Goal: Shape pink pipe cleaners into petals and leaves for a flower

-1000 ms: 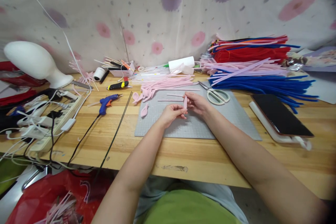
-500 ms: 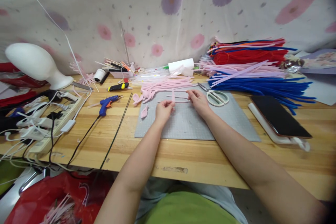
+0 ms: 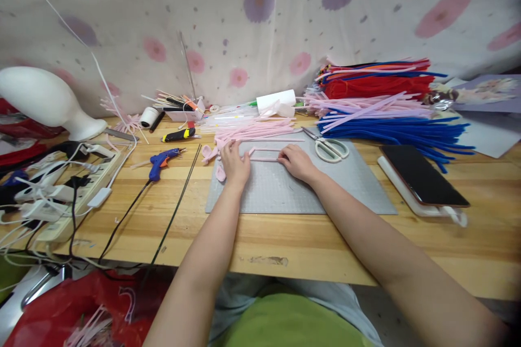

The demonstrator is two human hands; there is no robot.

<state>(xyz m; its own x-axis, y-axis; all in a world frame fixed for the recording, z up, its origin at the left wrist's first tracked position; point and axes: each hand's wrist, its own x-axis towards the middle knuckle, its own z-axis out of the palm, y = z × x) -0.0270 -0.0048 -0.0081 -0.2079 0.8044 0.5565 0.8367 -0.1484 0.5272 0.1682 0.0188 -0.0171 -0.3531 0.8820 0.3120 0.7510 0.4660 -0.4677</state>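
Strips [image 3: 265,160] lie on the mat [image 3: 285,195], left of scissors [image 3: 331,146].

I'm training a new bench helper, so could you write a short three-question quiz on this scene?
1. True or false: the scissors are nearer the right hand than the left hand.
2. Which stems lie nearest the phone? A: red. B: pink. C: blue.
3. Fill in: between the two hands, thin pink strips run across the gray ____.

Key: 1. True. 2. C, the blue stems. 3. Mat.
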